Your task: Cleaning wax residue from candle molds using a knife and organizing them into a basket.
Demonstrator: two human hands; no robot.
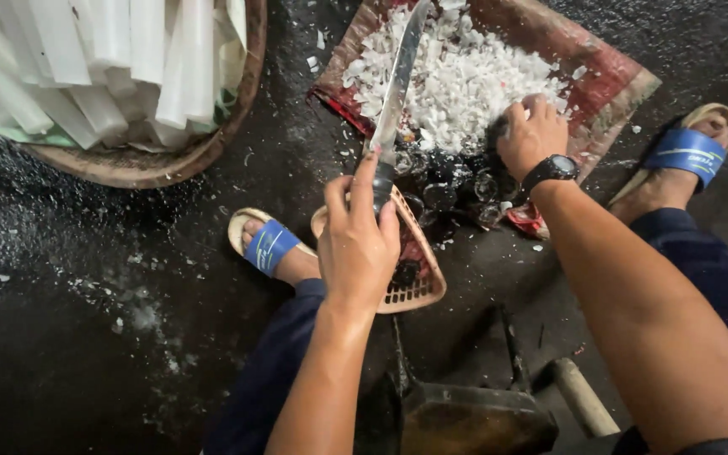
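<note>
Hands: my left hand (360,244) grips long knife (396,93) | right hand (532,133) clutches dark pieces (456,190) at white chips (456,76) | risk: blade near fingers, slip likely cuts.

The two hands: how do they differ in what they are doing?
The left hand is closed round the handle of a long knife, blade pointing away over the white chips; the right hand holds no tool and presses down among dark pieces at the edge of the chips. The right wrist bears a black watch; the left wrist is bare. Both hands are bare.
</note>
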